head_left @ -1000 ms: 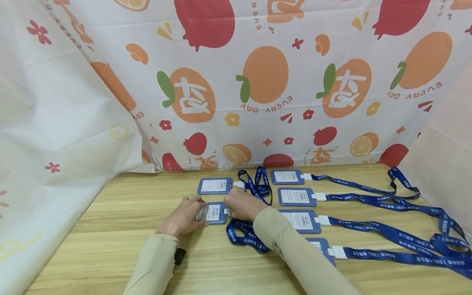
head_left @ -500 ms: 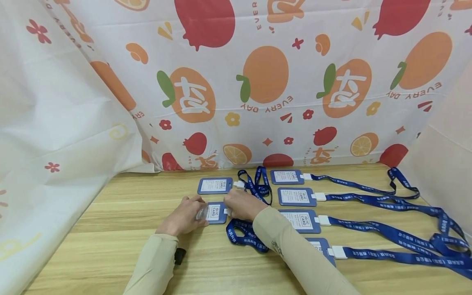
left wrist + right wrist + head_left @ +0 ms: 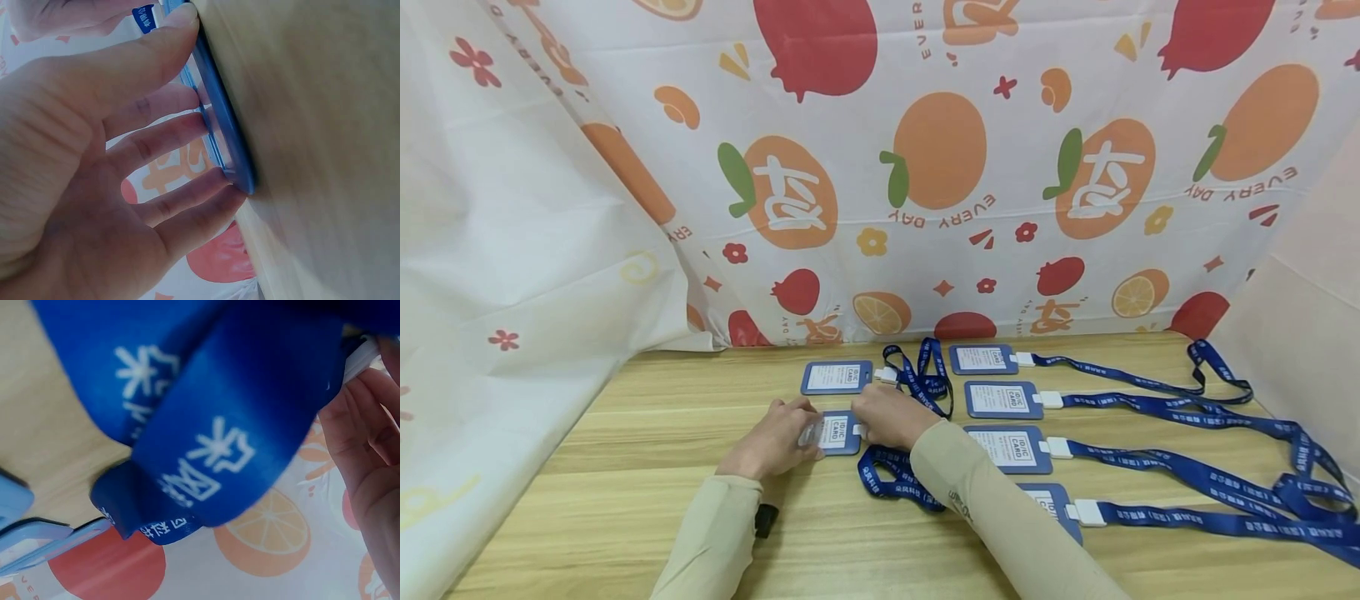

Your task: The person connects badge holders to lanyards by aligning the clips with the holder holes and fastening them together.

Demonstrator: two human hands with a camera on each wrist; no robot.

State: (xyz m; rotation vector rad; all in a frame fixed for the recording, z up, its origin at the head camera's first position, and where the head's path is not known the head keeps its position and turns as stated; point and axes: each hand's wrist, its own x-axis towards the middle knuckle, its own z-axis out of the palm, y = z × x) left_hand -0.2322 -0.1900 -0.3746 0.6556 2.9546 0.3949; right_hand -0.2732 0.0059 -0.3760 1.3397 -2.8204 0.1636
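Note:
A blue ID card holder with a white card lies on the wooden table in the head view. My left hand grips its left end, thumb on the near edge and fingers along the far one, as the holder's blue frame shows in the left wrist view. At the holder's right end, my right hand pinches the white clip of a dark blue lanyard. That lanyard lies in loops below the right hand and fills much of the right wrist view. Fingers partly cover where clip and holder meet.
Another blue card holder with a bunched lanyard lies just behind. To the right, several holders form a column, their lanyards stretching rightward. A fruit-print cloth hangs behind the table.
My right hand has shifted very slightly left at the clip. My left hand and the card holder stay in place.

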